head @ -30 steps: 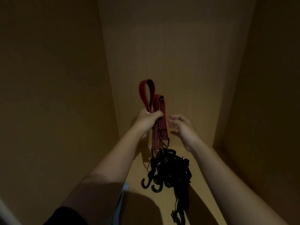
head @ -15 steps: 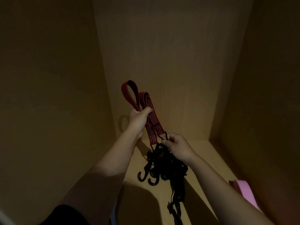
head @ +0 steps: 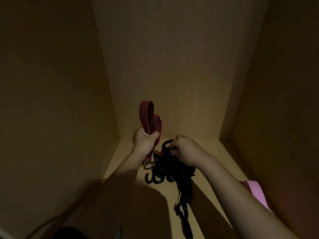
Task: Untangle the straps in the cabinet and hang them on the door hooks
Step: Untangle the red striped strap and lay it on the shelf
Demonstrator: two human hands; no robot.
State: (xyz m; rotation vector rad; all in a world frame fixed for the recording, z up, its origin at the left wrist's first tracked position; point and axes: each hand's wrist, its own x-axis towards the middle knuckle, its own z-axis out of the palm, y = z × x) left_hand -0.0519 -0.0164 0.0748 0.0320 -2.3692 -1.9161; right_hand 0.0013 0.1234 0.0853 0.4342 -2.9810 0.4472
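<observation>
Inside a dim wooden cabinet, my left hand [head: 145,140] is closed around a folded red strap with dark stripes [head: 149,116], whose loops stand up above the fist. Its lower end runs down into a tangle of black straps with hooks [head: 170,168] that hangs just over the cabinet floor [head: 219,152]. My right hand [head: 187,150] pinches a black hook at the top of that tangle, right beside the red strap's end. Two black hooks [head: 153,179] curl out at the tangle's lower left, and a black tail [head: 183,211] trails toward me.
The cabinet's back wall [head: 172,66] and both side walls close in around the hands. A pink object [head: 257,192] lies on the floor at the right, partly behind my right forearm. No door hooks are in view.
My right hand, open a second ago, came down and closed on the top of the black tangle. My left hand has lowered the red strap. The view tilted down, revealing the pink object.
</observation>
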